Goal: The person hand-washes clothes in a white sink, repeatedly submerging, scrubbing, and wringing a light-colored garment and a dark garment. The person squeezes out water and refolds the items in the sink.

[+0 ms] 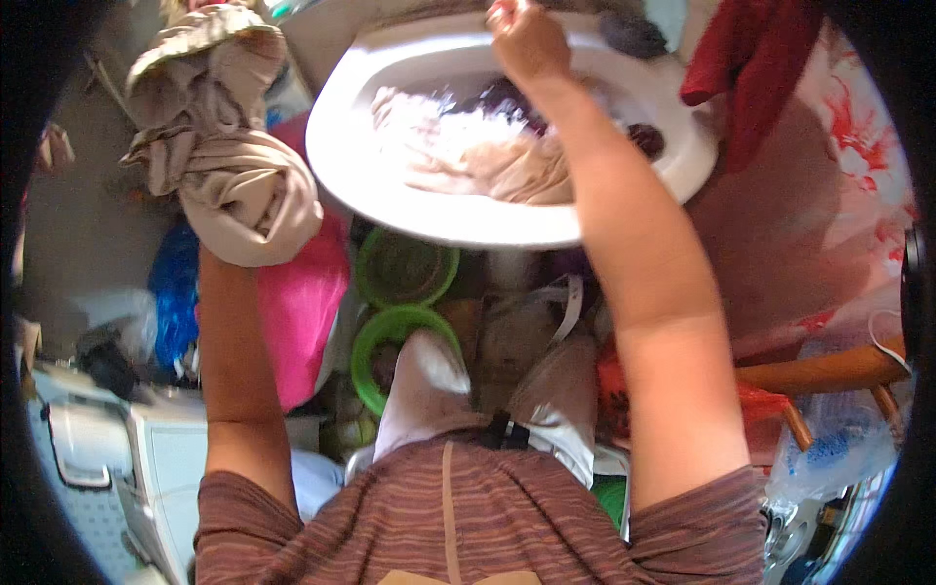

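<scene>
A bunched beige garment (245,186) with gathered edges is draped around the end of my left forearm, to the left of the white washbasin (446,223). It covers my left hand, so the fingers are hidden. My right hand (532,51) is raised over the basin's back rim with its fingers curled. Blur and the top of the picture keep me from telling whether it holds anything. Inside the basin lie a wet beige cloth (504,168) and a dark cloth (497,102), with bright glare on them. My right forearm crosses over the basin's right part.
A dark bundle (632,34) rests on the basin's back right rim. Dark red cloth (760,66) hangs at right. Green basins (406,267) sit below. Pink cloth (303,322) hangs beside my left arm. At lower right are a wooden stool (819,369) and a clear plastic bag (833,453).
</scene>
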A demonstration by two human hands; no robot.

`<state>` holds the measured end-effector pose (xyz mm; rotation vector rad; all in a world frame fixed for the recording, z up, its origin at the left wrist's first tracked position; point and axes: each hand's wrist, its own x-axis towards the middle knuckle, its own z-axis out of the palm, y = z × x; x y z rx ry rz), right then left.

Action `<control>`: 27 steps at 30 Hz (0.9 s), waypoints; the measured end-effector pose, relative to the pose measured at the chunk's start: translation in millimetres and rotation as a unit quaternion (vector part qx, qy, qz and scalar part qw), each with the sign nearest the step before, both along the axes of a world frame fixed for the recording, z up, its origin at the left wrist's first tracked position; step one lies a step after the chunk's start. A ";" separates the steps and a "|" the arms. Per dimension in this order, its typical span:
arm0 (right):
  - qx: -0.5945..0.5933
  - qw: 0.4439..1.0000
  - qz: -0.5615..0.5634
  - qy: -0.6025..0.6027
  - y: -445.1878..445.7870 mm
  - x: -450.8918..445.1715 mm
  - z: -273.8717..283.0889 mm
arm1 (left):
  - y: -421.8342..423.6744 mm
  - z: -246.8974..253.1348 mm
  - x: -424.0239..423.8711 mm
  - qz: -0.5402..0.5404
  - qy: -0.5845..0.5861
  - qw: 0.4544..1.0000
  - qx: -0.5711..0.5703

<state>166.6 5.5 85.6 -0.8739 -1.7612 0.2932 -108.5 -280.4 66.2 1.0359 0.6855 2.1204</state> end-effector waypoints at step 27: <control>0.040 0.997 0.049 -0.042 -9.9 -12.5 -12.1 | -137.7 -300.3 24.0 0.043 0.607 0.544 -0.577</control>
